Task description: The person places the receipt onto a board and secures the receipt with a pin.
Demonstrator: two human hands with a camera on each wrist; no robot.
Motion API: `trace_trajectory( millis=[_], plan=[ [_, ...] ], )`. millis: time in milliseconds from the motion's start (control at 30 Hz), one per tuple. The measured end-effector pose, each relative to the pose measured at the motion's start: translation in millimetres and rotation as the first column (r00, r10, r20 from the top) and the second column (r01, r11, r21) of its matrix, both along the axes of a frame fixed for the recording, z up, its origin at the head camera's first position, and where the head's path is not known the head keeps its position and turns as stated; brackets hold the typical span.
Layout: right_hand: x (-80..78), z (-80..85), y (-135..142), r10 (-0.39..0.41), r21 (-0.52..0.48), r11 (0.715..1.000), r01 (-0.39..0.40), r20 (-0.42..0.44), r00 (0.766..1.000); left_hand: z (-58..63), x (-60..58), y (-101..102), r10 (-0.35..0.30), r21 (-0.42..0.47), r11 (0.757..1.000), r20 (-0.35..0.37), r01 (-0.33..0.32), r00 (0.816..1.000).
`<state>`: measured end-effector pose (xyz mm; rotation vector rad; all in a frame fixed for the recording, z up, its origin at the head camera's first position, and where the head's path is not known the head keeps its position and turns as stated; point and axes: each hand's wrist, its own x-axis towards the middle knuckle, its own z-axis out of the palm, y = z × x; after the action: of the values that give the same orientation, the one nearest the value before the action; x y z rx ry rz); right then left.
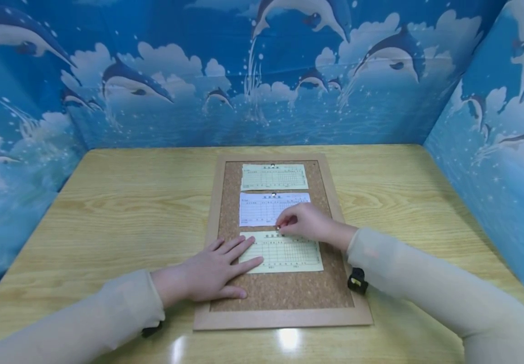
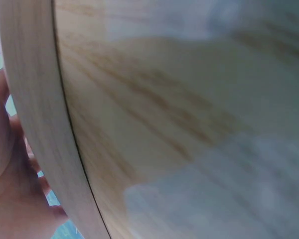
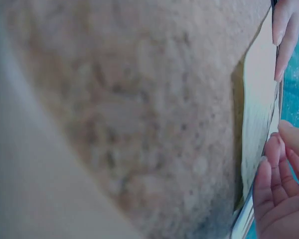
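Note:
A cork board [image 1: 289,293] with a wooden frame lies on the table, bearing three printed paper slips one above another. My left hand [image 1: 216,268] rests spread out, its fingers over the left side of the lowest, pale yellow-green slip [image 1: 285,255]. At that slip's top edge, my right hand [image 1: 307,222] pinches a small shiny pushpin [image 1: 278,228] between thumb and forefinger. In the right wrist view the right hand [image 3: 284,194] has its fingertips right at the slip [image 3: 259,99]. The white slip [image 1: 257,207] and the top green slip [image 1: 273,177] each carry a pin.
The wood-grain table [image 1: 130,217] extends around the board. A blue dolphin-print cloth [image 1: 162,116] encloses the back and both sides. Dark wrist cameras sit under both sleeves, the right one [image 1: 357,281] beside the board's right edge.

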<state>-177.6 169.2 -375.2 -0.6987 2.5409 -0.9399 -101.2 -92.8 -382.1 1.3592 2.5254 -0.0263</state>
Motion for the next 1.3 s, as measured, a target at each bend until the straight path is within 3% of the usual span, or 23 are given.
trace_trajectory(
  millis=[433, 1000, 1300],
  plan=[
    [-4.2, 1.6, -0.2, -0.007, -0.043, 0.999, 0.013, 0.136, 0.991, 2.2, -0.6, -0.3, -0.006, 0.020, 1.000, -0.011, 0.006, 1.000],
    [-7.1, -3.9, 0.0, 0.032, -0.035, 0.999, -0.028, 0.129, 0.991, 0.1, 0.3, 0.2, 0.011, -0.015, 1.000, 0.004, -0.011, 1.000],
    [-6.6, -1.7, 2.0, 0.014, -0.028, 1.000, -0.010, 0.143, 0.990, -1.8, 0.2, 0.1, 0.007, -0.002, 1.000, -0.004, -0.007, 1.000]
  ],
)
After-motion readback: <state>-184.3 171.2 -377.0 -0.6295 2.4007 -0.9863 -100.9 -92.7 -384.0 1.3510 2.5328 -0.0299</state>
